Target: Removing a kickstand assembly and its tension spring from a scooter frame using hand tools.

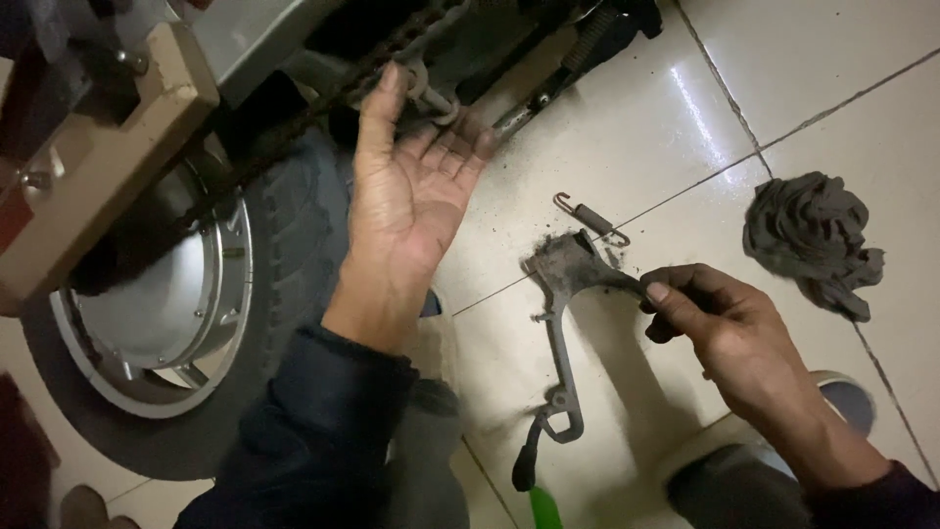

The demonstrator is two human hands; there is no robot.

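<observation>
The right hand's fingers (676,294) are curled shut around one end of a grimy metal kickstand (563,323), thumb on top, while the rest of the stand lies on the tiled floor (685,127) with its dark rubber-tipped foot pointing back toward the person. The left hand (406,191) is spread wide open, palm up and holding nothing, its fingertips touching the chain and bracket (426,88) on the underside of the vehicle beside the rear wheel (166,304). A small coil spring (590,216) lies loose on the floor just beyond the stand's wide end, amid a scatter of dirt, and a crumpled grey rag (808,240) sits well apart to the right. To handle the stand well, a firm grip near its pivot end seems wise, since the greasy metal could twist in the fingers; keeping the open hand at the bracket would help guide it, and the spring should stay within reach.
</observation>
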